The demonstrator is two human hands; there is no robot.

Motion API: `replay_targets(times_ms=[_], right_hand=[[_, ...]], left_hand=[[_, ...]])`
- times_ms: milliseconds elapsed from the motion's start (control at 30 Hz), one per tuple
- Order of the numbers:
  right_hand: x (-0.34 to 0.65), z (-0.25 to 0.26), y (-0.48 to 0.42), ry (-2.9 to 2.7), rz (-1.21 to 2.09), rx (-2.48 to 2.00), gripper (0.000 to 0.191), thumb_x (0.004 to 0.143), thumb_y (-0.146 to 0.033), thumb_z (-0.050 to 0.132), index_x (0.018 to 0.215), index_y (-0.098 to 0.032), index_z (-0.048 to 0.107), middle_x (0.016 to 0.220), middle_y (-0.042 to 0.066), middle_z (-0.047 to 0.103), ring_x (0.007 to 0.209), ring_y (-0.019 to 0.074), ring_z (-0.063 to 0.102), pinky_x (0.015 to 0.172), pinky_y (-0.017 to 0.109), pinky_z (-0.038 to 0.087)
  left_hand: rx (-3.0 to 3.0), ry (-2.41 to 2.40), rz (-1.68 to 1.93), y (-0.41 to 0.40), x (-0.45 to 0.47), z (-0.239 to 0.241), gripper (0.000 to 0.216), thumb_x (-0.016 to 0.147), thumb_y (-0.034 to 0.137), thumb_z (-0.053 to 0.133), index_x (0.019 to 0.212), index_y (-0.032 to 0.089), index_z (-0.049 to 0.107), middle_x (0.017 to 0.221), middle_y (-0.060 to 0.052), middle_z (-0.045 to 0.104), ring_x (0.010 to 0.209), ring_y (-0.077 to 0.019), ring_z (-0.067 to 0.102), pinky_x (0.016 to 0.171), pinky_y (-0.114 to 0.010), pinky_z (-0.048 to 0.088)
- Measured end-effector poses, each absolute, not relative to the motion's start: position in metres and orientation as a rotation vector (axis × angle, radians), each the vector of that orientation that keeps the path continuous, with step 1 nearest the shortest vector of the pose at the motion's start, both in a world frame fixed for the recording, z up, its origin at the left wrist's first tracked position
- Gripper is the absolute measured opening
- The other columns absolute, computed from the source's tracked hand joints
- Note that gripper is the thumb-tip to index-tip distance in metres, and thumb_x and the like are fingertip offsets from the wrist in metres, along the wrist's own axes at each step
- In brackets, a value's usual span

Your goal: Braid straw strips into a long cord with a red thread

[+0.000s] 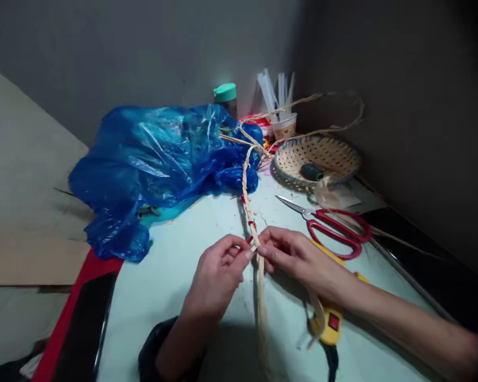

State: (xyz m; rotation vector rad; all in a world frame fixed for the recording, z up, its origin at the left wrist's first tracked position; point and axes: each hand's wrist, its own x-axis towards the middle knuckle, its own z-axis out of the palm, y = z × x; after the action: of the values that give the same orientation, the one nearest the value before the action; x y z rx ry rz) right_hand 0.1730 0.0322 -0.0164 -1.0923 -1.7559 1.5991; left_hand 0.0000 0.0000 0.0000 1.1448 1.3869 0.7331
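A pale straw-like braid (pixel 245 183) with red bits woven in runs down the middle of the table. My left hand (pixel 222 260) pinches strands at the braid's lower end, a red one among them. From the other side my right hand (pixel 282 249) grips the braid at the same spot, thumb and fingers closed. Below both hands hang loose unbraided strands (pixel 262 313), blurred toward the near edge. The braid's far part loops up and back over a woven basket. Just beyond my right hand lie red-handled scissors (pixel 338 228), their blades pointing left.
A blue plastic bag (pixel 159 154) covers the back left of the table (pixel 143 318). The shallow woven basket (pixel 326 154) holds a dark thread spool (pixel 312 171). Behind are a paper cup (pixel 284 126) of straws and a green-lidded jar (pixel 225 95). A yellow tape measure (pixel 330 331) lies under my right forearm.
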Motion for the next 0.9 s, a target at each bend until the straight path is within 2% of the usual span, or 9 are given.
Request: replay_targets(times_ms=[167,267,333,533,667,767,900], right_hand=[[0.174,-0.014,0.029,-1.774,1.610,-1.088,0.022,0.093,-0.038,0.047,0.088,-0.018,0.054,0.068,-0.001,0.060,0.065,0.0118,0.054,0.062,0.024,0.039],[0.173,-0.012,0.028,-1.808,1.587,-1.115,0.019,0.093,-0.034,0.046,0.087,-0.018,0.054,0.065,-0.001,0.060,0.062,0.0117,0.053,0.060,0.023,0.038],[0.172,-0.012,0.028,-1.844,1.541,-1.144,0.018,0.092,-0.032,0.046,0.085,-0.018,0.054,0.063,-0.002,0.059,0.060,0.0117,0.052,0.058,0.023,0.037],[0.171,-0.014,0.025,-1.849,1.430,-1.122,0.014,0.090,-0.026,0.047,0.081,-0.018,0.054,0.065,-0.002,0.059,0.061,0.0114,0.052,0.058,0.022,0.037],[0.173,-0.014,0.025,-1.869,1.394,-1.169,0.015,0.089,-0.027,0.048,0.082,-0.019,0.058,0.063,-0.004,0.055,0.057,0.0100,0.045,0.053,0.022,0.031],[0.176,-0.016,0.027,-1.855,1.465,-1.135,0.014,0.088,-0.028,0.050,0.085,-0.018,0.060,0.070,-0.002,0.059,0.063,0.0107,0.047,0.056,0.022,0.033],[0.178,-0.018,0.026,-1.731,1.597,-1.067,0.014,0.087,-0.030,0.054,0.087,-0.017,0.058,0.073,-0.001,0.061,0.063,0.0105,0.048,0.056,0.022,0.034]], left_hand=[[1.279,1.573,0.691,-0.001,-0.001,0.005,0.015,0.079,0.033,0.058,0.079,0.017,0.059,0.069,0.002,0.049,0.061,-0.0112,0.045,0.057,-0.024,0.036],[1.458,1.657,0.716,-0.004,0.002,0.009,0.011,0.079,0.025,0.058,0.072,0.017,0.057,0.087,-0.002,0.054,0.078,-0.0144,0.052,0.071,-0.027,0.041],[1.634,1.737,0.747,-0.010,0.007,0.010,0.010,0.081,0.019,0.054,0.072,0.017,0.056,0.090,-0.004,0.054,0.087,-0.0171,0.052,0.078,-0.030,0.040],[2.209,1.837,0.850,-0.031,0.030,-0.001,0.018,0.087,0.013,0.042,0.078,0.018,0.056,0.080,-0.005,0.050,0.069,-0.0170,0.051,0.063,-0.030,0.041],[2.484,1.948,0.849,-0.037,0.044,-0.016,0.018,0.084,0.008,0.044,0.079,0.017,0.059,0.076,-0.006,0.051,0.063,-0.0180,0.051,0.058,-0.031,0.042],[2.675,1.945,0.816,-0.038,0.048,-0.017,0.024,0.082,0.002,0.041,0.079,0.014,0.061,0.070,-0.006,0.053,0.059,-0.0193,0.048,0.055,-0.032,0.040],[2.378,1.687,0.908,-0.031,0.034,0.001,0.020,0.086,0.012,0.045,0.077,0.015,0.062,0.077,-0.007,0.057,0.067,-0.0176,0.053,0.062,-0.030,0.043]])
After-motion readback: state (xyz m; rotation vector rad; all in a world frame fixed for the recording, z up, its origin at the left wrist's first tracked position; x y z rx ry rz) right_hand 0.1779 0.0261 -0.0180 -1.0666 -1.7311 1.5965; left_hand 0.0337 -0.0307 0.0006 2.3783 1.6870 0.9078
